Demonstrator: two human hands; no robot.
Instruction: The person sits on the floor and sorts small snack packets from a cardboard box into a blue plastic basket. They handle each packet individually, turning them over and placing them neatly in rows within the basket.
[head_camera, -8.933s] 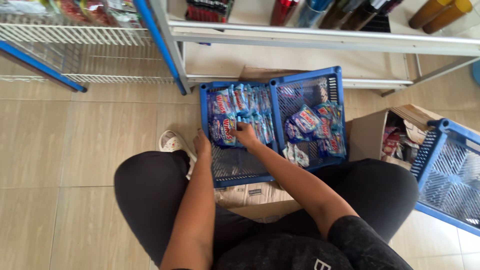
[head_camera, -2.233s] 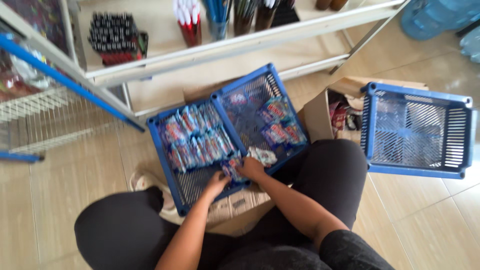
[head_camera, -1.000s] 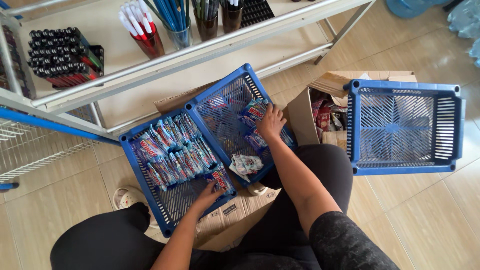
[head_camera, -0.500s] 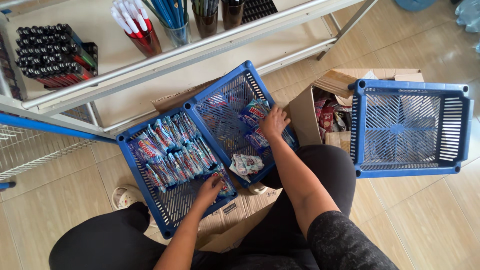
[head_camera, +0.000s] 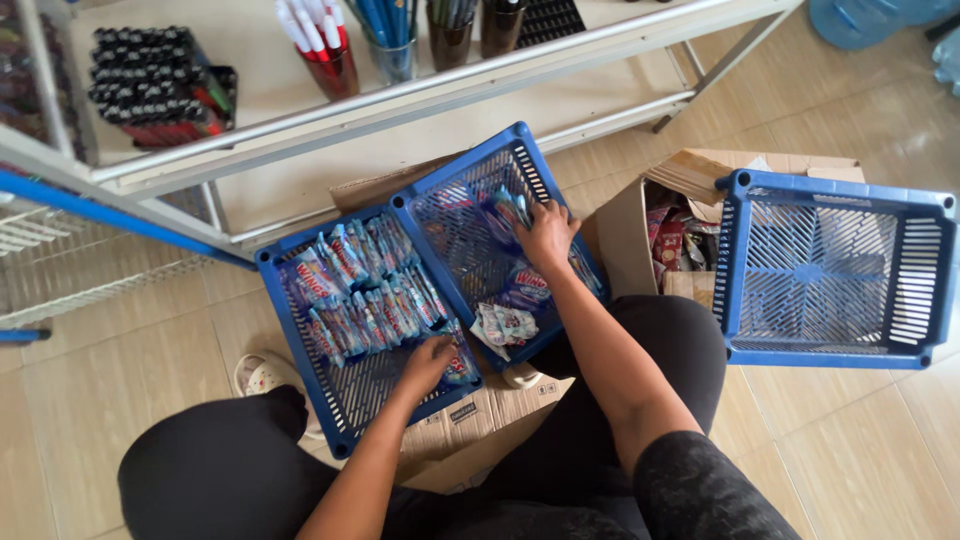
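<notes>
I sit on the floor with two blue plastic baskets on a cardboard box over my lap. The left basket (head_camera: 300, 385) holds rows of small colourful sachets (head_camera: 360, 295). My left hand (head_camera: 432, 358) rests on sachets at that basket's near right corner, fingers curled over them. The right basket (head_camera: 470, 180) holds a few loose sachets (head_camera: 505, 323). My right hand (head_camera: 546, 235) reaches into it and presses on sachets near its far right side. Whether either hand grips a sachet is not clear.
An empty blue basket (head_camera: 835, 270) sits on an open cardboard box (head_camera: 690, 215) of goods at my right. A white metal shelf (head_camera: 400, 95) ahead carries cups of pens and a box of markers (head_camera: 150, 85). Tiled floor all round; a sandal (head_camera: 262, 376) lies at left.
My right hand has stayed in the right basket, shifting slightly toward its far side. My left hand remains at the left basket's near corner. The view has moved a little.
</notes>
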